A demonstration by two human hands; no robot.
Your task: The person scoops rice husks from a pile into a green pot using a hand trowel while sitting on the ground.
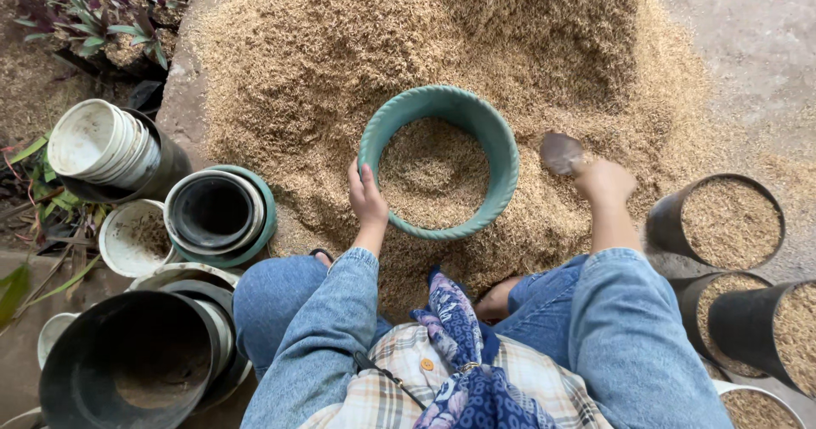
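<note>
Outside on the ground (748, 47) lies a big pile of husks (442, 47), dry and tan. It fills most of the view. Next in size is a big black pot (127, 365) at the lower left, with more pots stacked under it. A green pot (501, 144) sits in the middle of the pile, about half full of husks. On the far right stand black pots (722, 221) full to the top. On the left lie stacks of pots (217, 212), white, black and green, nested inside each other. Plants (93, 13) with purple and green leaves grow in the top left corner. The left hand (367, 195) holds the near rim of the green pot, fingers curled over the edge. The right hand (605, 178) is closed around a small scoop (561, 151), just right of the green pot, low over the pile
</note>
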